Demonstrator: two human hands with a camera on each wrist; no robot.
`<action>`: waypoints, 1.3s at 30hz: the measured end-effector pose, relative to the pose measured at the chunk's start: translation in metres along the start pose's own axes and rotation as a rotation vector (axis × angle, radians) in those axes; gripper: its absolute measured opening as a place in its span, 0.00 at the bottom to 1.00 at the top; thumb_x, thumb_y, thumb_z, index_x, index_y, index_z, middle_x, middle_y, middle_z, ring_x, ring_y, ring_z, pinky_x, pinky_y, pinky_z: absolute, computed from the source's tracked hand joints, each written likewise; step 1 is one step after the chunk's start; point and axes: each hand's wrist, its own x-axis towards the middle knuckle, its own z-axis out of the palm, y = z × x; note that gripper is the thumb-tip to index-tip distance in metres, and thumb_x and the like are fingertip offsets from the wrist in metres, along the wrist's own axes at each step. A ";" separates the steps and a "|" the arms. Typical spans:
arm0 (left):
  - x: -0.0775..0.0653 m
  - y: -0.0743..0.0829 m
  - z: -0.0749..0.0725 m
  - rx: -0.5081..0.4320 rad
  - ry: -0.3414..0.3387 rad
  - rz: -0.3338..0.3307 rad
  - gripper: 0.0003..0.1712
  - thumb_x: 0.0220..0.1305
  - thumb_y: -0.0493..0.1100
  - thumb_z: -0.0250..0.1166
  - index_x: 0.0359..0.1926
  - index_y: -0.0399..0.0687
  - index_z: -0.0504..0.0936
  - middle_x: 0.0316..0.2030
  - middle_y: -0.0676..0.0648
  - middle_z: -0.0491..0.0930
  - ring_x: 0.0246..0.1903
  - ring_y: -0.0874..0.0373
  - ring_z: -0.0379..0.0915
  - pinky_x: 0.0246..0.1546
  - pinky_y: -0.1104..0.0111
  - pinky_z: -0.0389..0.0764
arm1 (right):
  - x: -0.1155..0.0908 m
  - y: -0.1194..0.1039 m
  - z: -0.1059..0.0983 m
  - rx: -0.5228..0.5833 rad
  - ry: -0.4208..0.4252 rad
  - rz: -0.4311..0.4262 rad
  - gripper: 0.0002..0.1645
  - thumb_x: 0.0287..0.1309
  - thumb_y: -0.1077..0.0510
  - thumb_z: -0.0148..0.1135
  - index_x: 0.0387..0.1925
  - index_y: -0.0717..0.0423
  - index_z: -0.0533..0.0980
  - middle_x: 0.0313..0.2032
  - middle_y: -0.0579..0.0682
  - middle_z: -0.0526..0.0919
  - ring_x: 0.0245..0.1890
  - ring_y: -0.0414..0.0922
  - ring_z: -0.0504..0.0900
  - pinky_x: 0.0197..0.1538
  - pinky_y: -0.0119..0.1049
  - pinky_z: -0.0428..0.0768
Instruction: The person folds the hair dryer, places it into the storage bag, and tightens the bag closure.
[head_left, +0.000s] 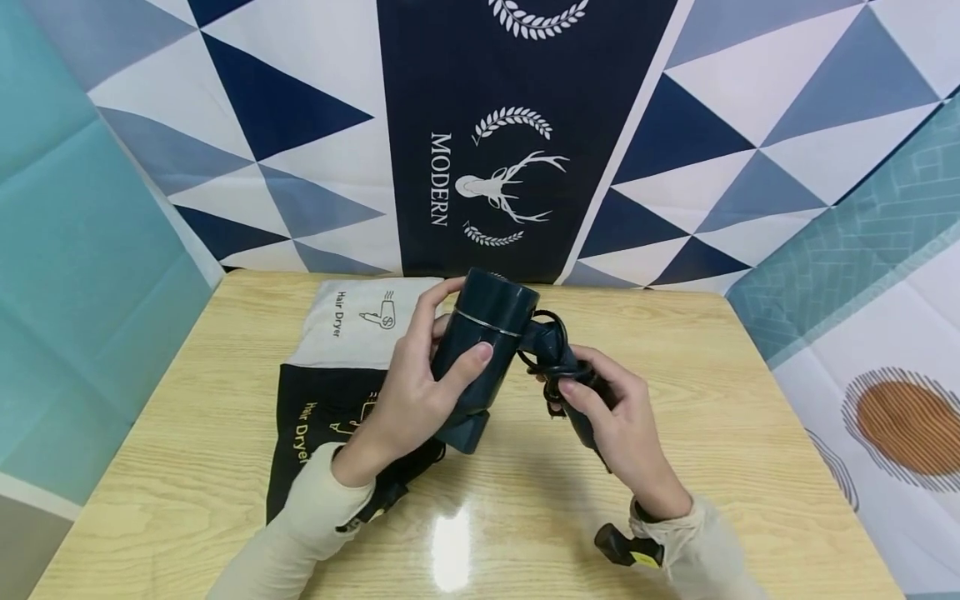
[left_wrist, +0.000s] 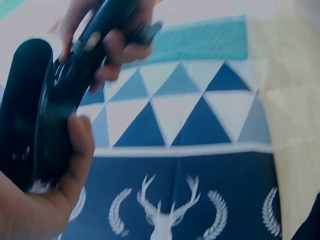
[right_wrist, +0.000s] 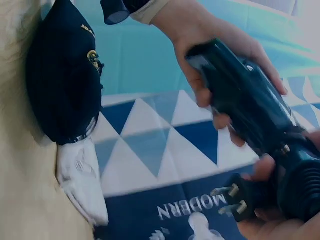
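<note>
A dark blue-green hair dryer [head_left: 487, 358] is held up over the table between both hands. My left hand [head_left: 408, 400] grips its barrel, with the thumb laid along the near side. My right hand [head_left: 626, 417] holds the handle together with a black cord [head_left: 555, 367] looped around it. The right wrist view shows a two-pin plug [right_wrist: 235, 197] by the right fingers. In the left wrist view the dryer [left_wrist: 55, 135] is blurred, with the left fingers curled round its barrel.
On the wooden table [head_left: 720, 400], left of the dryer, lie a white bag [head_left: 352, 342] and a black bag [head_left: 300, 392], both printed "Hair Dryer". The left forearm covers part of the black one. Behind stands a wall cloth [head_left: 315, 100] with triangles and a deer print.
</note>
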 end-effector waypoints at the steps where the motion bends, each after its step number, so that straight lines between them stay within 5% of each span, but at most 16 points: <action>1: 0.000 -0.001 0.002 -0.006 0.006 0.002 0.36 0.70 0.44 0.59 0.74 0.61 0.54 0.51 0.43 0.81 0.42 0.53 0.83 0.35 0.58 0.86 | 0.000 0.000 0.001 0.014 0.004 0.008 0.17 0.68 0.71 0.52 0.55 0.67 0.76 0.40 0.59 0.84 0.33 0.48 0.83 0.36 0.36 0.84; 11: 0.003 -0.007 0.005 -0.055 -0.011 -0.051 0.37 0.69 0.45 0.59 0.74 0.61 0.52 0.52 0.40 0.79 0.41 0.50 0.84 0.35 0.57 0.86 | 0.001 0.001 -0.001 0.057 -0.043 0.147 0.17 0.70 0.66 0.52 0.58 0.62 0.71 0.41 0.61 0.83 0.35 0.52 0.82 0.39 0.42 0.85; 16: 0.003 -0.007 0.003 -0.128 -0.059 -0.092 0.36 0.70 0.45 0.59 0.73 0.62 0.53 0.52 0.39 0.78 0.40 0.47 0.84 0.34 0.53 0.86 | 0.005 0.000 -0.010 0.186 -0.181 0.250 0.34 0.69 0.65 0.51 0.73 0.46 0.58 0.42 0.63 0.82 0.35 0.51 0.81 0.40 0.42 0.83; 21: 0.002 -0.005 0.006 -0.147 -0.144 -0.141 0.35 0.71 0.45 0.58 0.73 0.63 0.53 0.50 0.40 0.79 0.38 0.47 0.84 0.33 0.52 0.85 | 0.007 0.001 -0.014 0.306 -0.328 0.224 0.49 0.66 0.69 0.48 0.79 0.38 0.43 0.38 0.66 0.77 0.32 0.51 0.78 0.34 0.42 0.79; 31: 0.000 -0.004 0.008 -0.123 -0.132 -0.155 0.35 0.70 0.44 0.59 0.73 0.62 0.55 0.50 0.41 0.80 0.40 0.48 0.84 0.34 0.53 0.86 | 0.002 0.003 -0.007 0.155 -0.169 0.092 0.36 0.64 0.70 0.55 0.71 0.54 0.60 0.33 0.58 0.84 0.25 0.52 0.79 0.26 0.45 0.81; 39: 0.002 0.002 0.005 -0.043 -0.090 -0.092 0.37 0.68 0.43 0.61 0.73 0.61 0.56 0.50 0.43 0.81 0.40 0.51 0.84 0.36 0.56 0.86 | 0.001 0.003 -0.006 0.054 -0.111 0.111 0.21 0.64 0.69 0.59 0.56 0.60 0.65 0.37 0.58 0.85 0.25 0.52 0.82 0.31 0.45 0.84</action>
